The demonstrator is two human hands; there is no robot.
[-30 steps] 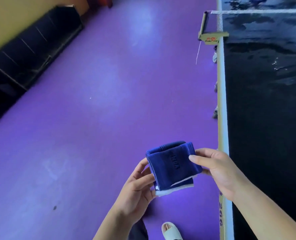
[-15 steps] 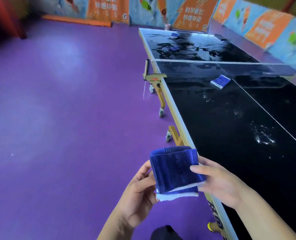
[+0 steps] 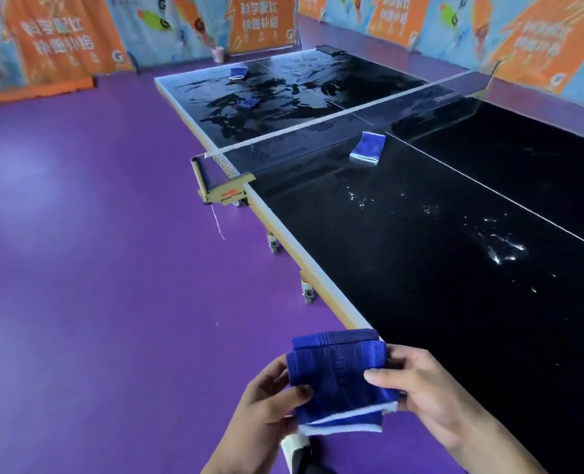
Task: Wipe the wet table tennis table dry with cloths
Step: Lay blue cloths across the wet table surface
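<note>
A folded blue cloth [image 3: 338, 381] with a white edge is held over the table's near left edge. My left hand [image 3: 266, 408] grips its left side and my right hand [image 3: 420, 395] pinches its right side. The black table tennis table [image 3: 420, 254] stretches away to the right, with water drops glinting on the near half and pools on the far half. A second blue cloth [image 3: 368, 148] lies by the net [image 3: 318, 135]. Two more blue cloths [image 3: 238, 72] [image 3: 248, 103] lie on the far half.
Purple floor [image 3: 95, 268] spreads to the left of the table. The net clamp [image 3: 225, 189] sticks out at the table's left edge, and wheeled legs [image 3: 307, 292] show below it. Orange and blue banners [image 3: 61, 39] line the far walls.
My view has swung up and to the right, from the floor beside the table to the whole table. Both hands still hold the folded cloth.
</note>
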